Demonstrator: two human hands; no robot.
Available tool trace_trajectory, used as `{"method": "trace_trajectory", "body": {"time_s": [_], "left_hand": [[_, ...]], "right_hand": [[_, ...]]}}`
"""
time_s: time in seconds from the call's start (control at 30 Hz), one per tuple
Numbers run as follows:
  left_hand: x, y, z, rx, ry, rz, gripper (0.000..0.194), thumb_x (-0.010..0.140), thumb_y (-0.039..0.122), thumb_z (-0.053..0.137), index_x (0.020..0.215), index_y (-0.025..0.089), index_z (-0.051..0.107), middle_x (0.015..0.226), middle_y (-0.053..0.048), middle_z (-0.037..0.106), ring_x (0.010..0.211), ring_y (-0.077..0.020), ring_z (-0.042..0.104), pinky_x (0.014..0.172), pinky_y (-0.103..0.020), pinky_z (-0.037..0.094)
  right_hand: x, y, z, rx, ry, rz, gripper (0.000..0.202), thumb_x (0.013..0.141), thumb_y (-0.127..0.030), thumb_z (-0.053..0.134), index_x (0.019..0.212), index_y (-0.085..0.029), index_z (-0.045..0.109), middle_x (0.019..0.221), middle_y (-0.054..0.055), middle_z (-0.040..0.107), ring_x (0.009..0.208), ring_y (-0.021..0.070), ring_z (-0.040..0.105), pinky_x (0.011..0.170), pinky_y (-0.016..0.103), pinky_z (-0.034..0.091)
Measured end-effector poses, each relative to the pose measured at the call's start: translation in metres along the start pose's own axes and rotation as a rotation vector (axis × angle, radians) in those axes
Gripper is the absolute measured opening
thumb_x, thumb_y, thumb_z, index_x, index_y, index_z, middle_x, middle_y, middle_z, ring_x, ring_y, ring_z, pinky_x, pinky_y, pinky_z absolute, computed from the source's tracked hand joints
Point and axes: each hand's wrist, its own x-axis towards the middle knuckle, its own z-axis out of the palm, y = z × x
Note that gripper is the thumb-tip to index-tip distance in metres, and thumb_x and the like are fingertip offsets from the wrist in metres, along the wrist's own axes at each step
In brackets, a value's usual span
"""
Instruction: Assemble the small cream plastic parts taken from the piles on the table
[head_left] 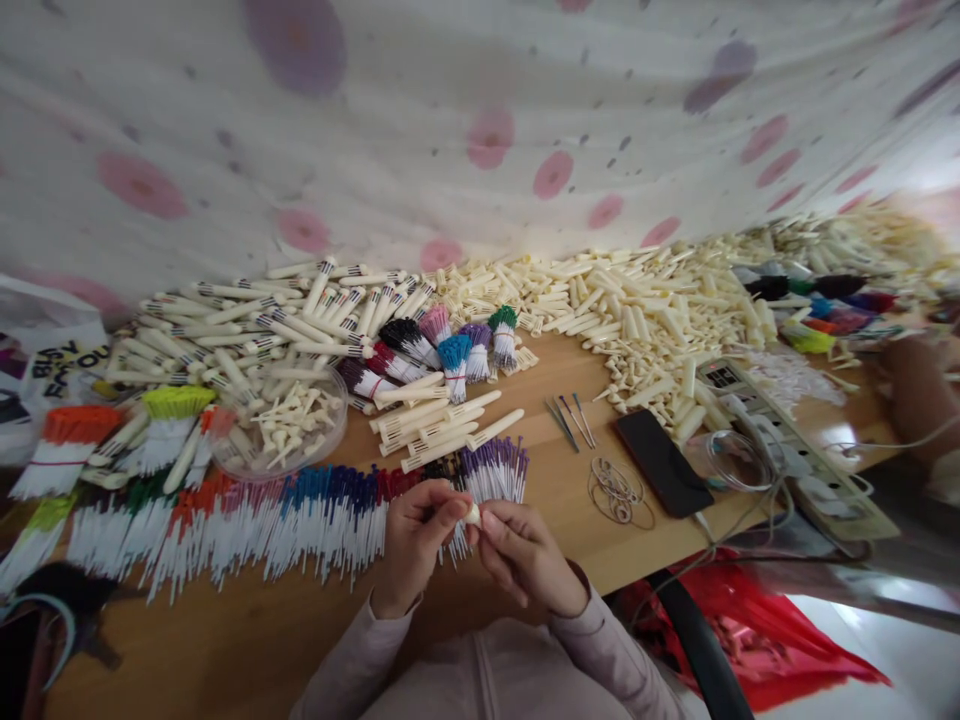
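Between my two hands, close to the table's front edge, is a small cream plastic pen part (473, 515). The fingertips of my left hand (421, 540) pinch it from one side. From the other side my right hand (525, 548) grips it with thumb and forefinger. Just behind lies a long row of ink refills (330, 510) with coloured tops and white stems, sorted by colour. Several cream pen barrels (442, 425) are laid out beyond them. A clear round tub (341, 425) at the left holds small cream pen tips (292, 422).
Bundled refills (454, 360) stand before heaped multicolour pens (300, 310). A big pile of cream parts (637, 300) runs along the curtain (525, 120). To the right are loose refills (574, 420), rubber bands (619, 490), a phone (662, 462) and a power strip (802, 450). Another person's arm (919, 390) shows far right.
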Motion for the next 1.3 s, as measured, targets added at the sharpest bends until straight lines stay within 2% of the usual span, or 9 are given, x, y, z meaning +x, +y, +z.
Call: {"method": "trace_trajectory", "body": {"time_s": [0.17, 0.37, 0.47, 0.57, 0.63, 0.73, 0.9, 1.13, 1.3], "left_hand": [[0.002, 0.011, 0.004, 0.032, -0.116, -0.015, 0.049, 0.070, 0.062, 0.074, 0.086, 0.016, 0.076, 0.056, 0.003, 0.050, 0.046, -0.0083, 0.035, 0.044, -0.021, 0.029], [-0.002, 0.027, -0.005, 0.276, -0.248, 0.003, 0.044, 0.089, 0.058, 0.054, 0.082, 0.019, 0.073, 0.056, 0.004, 0.043, 0.051, -0.0116, 0.034, 0.050, -0.024, 0.029], [-0.002, 0.037, -0.011, 0.402, -0.478, 0.030, 0.050, 0.091, 0.060, 0.048, 0.071, 0.018, 0.066, 0.059, 0.002, 0.047, 0.055, -0.0131, 0.041, 0.054, -0.025, 0.032], [0.000, 0.047, -0.012, 0.498, -0.758, 0.054, 0.055, 0.091, 0.063, 0.043, 0.066, 0.018, 0.060, 0.064, -0.001, 0.052, 0.059, -0.0148, 0.048, 0.060, -0.026, 0.036], [-0.001, 0.052, -0.011, 0.534, -0.835, 0.083, 0.056, 0.092, 0.065, 0.040, 0.066, 0.018, 0.058, 0.063, 0.000, 0.051, 0.060, -0.0153, 0.048, 0.060, -0.026, 0.036], [-0.005, 0.057, -0.007, 0.559, -0.804, 0.116, 0.054, 0.092, 0.063, 0.040, 0.073, 0.019, 0.063, 0.069, -0.003, 0.058, 0.068, -0.0183, 0.052, 0.066, -0.027, 0.040], [-0.010, 0.062, -0.001, 0.481, -0.676, 0.036, 0.046, 0.092, 0.059, 0.045, 0.084, 0.021, 0.070, 0.080, -0.005, 0.067, 0.078, -0.0219, 0.057, 0.074, -0.029, 0.044], [-0.001, 0.037, -0.001, 0.296, -0.606, -0.274, 0.056, 0.083, 0.069, 0.051, 0.061, 0.019, 0.053, 0.055, 0.004, 0.044, 0.052, -0.0119, 0.039, 0.050, -0.025, 0.030], [-0.003, 0.030, 0.003, 0.299, -0.557, -0.279, 0.054, 0.082, 0.069, 0.052, 0.060, 0.020, 0.048, 0.050, 0.006, 0.037, 0.047, -0.0103, 0.032, 0.047, -0.025, 0.024]], "right_hand": [[0.006, 0.012, 0.006, 0.028, 0.083, -0.101, 0.043, 0.093, -0.062, 0.048, 0.085, -0.020, 0.049, 0.043, -0.012, 0.041, 0.030, 0.0060, 0.031, 0.033, 0.017, 0.025], [-0.009, -0.010, -0.010, -0.709, 0.099, -0.282, 0.037, 0.103, -0.041, 0.036, 0.079, -0.019, 0.054, 0.069, 0.002, 0.058, 0.065, 0.0147, 0.055, 0.062, 0.026, 0.041], [-0.017, -0.030, -0.021, -0.898, 0.136, -0.311, 0.025, 0.100, -0.035, 0.039, 0.089, -0.019, 0.054, 0.073, 0.002, 0.058, 0.066, 0.0156, 0.054, 0.062, 0.026, 0.039], [-0.019, -0.041, -0.020, -1.026, 0.011, -0.399, 0.018, 0.097, -0.031, 0.042, 0.086, -0.020, 0.051, 0.071, 0.001, 0.056, 0.064, 0.0154, 0.052, 0.060, 0.026, 0.036], [-0.018, -0.042, -0.016, -1.063, -0.090, -0.465, 0.019, 0.097, -0.026, 0.038, 0.082, -0.021, 0.048, 0.072, 0.001, 0.055, 0.063, 0.0152, 0.050, 0.059, 0.026, 0.035], [-0.015, -0.040, -0.009, -1.071, -0.145, -0.509, 0.019, 0.096, -0.020, 0.036, 0.078, -0.022, 0.042, 0.072, 0.001, 0.053, 0.062, 0.0148, 0.047, 0.059, 0.026, 0.032], [-0.017, -0.035, -0.007, -1.051, -0.034, -0.466, 0.019, 0.095, -0.018, 0.036, 0.077, -0.023, 0.037, 0.070, -0.001, 0.051, 0.061, 0.0146, 0.046, 0.059, 0.026, 0.031], [-0.017, -0.030, -0.012, -1.069, 0.049, -0.447, 0.022, 0.097, -0.019, 0.037, 0.076, -0.023, 0.038, 0.070, -0.001, 0.049, 0.062, 0.0143, 0.046, 0.059, 0.026, 0.030], [-0.012, -0.018, -0.011, -0.972, 0.151, -0.471, 0.029, 0.097, -0.019, 0.036, 0.068, -0.023, 0.032, 0.061, -0.004, 0.040, 0.055, 0.0127, 0.042, 0.056, 0.025, 0.028]]}}
